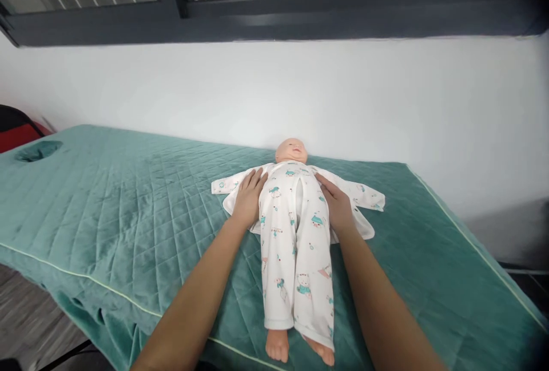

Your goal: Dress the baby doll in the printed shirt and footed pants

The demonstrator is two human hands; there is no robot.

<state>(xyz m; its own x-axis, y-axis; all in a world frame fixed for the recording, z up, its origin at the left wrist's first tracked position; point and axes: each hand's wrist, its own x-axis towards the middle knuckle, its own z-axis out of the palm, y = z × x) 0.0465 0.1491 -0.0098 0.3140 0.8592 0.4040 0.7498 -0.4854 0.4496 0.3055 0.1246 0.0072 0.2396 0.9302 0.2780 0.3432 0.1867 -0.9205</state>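
Observation:
A baby doll (291, 150) lies on its back, its head by the wall and its bare feet pointing toward me. It wears white printed trousers (315, 256), pulled high up the torso. Spread out beneath it is a matching white jacket (363, 195) with the sleeves stretched to both sides. My left hand (251, 195) rests on the doll's left-of-view side, fingers extended over the jacket and trouser edge. Against the opposite side lies my right hand (338, 205), fingers stretched along the trousers near the waist; some fingertips are hidden.
The doll lies on a bed with a green quilted cover (150, 211), which has a face hole (39, 151) at the far left. A white wall (171, 91) runs behind, below a dark window frame (300, 19). Something red and black (17, 131) stands at the left edge.

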